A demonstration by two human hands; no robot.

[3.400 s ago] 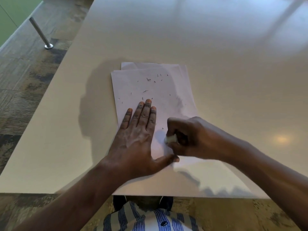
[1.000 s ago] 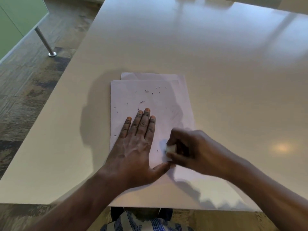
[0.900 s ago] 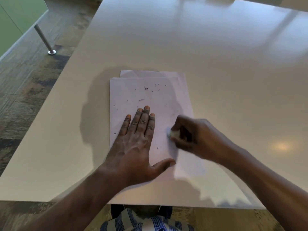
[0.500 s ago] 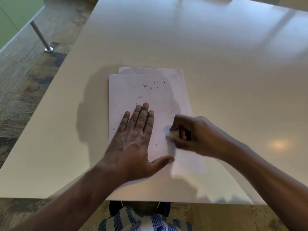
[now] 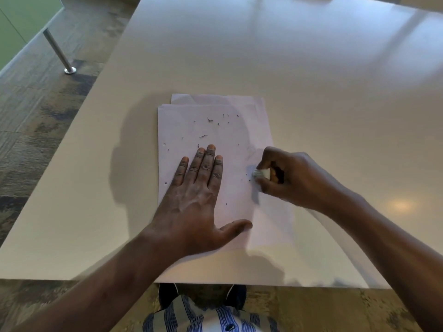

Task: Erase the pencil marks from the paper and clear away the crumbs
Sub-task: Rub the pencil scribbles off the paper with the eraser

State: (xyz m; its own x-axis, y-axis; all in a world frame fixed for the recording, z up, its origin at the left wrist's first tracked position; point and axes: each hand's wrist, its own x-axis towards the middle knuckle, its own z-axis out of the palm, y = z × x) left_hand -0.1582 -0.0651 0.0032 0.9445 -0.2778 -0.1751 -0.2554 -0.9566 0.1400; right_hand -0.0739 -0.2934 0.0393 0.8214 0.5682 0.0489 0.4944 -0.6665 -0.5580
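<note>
Right hand [image 5: 287, 178] curled tight, fingers and thumb pinching a small white eraser [image 5: 260, 173], its tip down on the paper [image 5: 215, 140] at the right edge, about mid-length. Only the eraser's end shows, pointing left toward the sheet's middle; the rest is buried in the fingers, so I cannot tell its long axis. Left hand [image 5: 194, 200] flat on the paper's near-left part, fingers straight and pointing away, thumb splayed right, holding nothing. Paper's long axis runs from the person toward the far side, near end skewed slightly right. Dark crumbs [image 5: 209, 120] scattered mostly over its far half, a few just left of the eraser. Second sheet [image 5: 215, 99] peeks out past the far edge. Pencil marks too faint to make out; the paper's near edge is blurred and partly covered by the left wrist. Everything sits on a pale table [image 5: 311, 80]. Metal leg [image 5: 57, 51] on the floor well off to the paper's far left.
</note>
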